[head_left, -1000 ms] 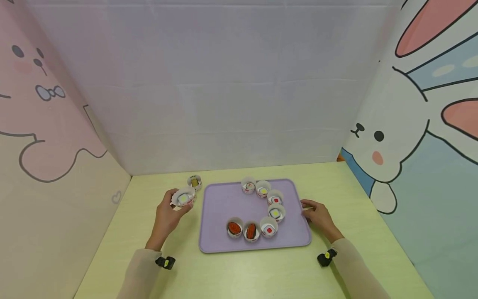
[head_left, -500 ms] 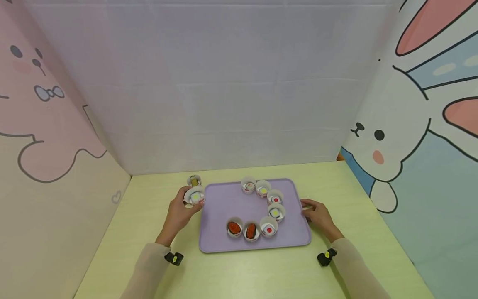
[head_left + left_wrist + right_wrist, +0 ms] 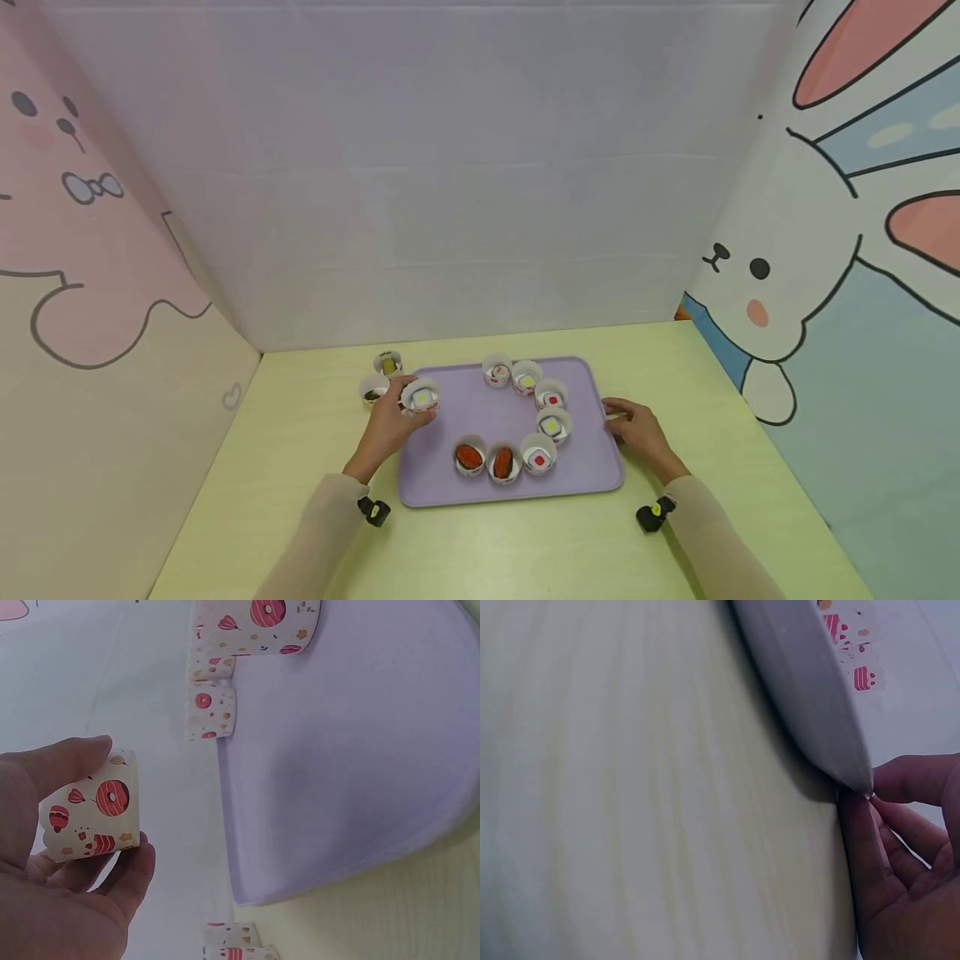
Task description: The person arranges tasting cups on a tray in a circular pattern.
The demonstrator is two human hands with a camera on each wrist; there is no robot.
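Note:
In the head view my left hand [image 3: 388, 429] grips a small white paper cup [image 3: 420, 398] holding a sushi piece with a yellow centre. It is over the left part of a lilac tray [image 3: 427, 479]. Red doughnut prints show on the held paper cup [image 3: 101, 806] in the left wrist view, thumb on one side and fingers on the other. My right hand [image 3: 641, 433] is at the tray's right edge; in the right wrist view its thumb and fingers pinch the tray's rim [image 3: 840, 750].
Several sushi cups form a curve on the tray, from a cup [image 3: 497, 372] at the back round to two orange-topped ones, such as this cup [image 3: 469, 457] in front. Left of the tray stand two more cups, a rear cup [image 3: 387, 364] and a nearer cup [image 3: 371, 388].
My left hand has carried the paper cup rightward, from beside the tray to over its left part. A cup behind it has come into view. My right hand has stayed at the tray's edge.

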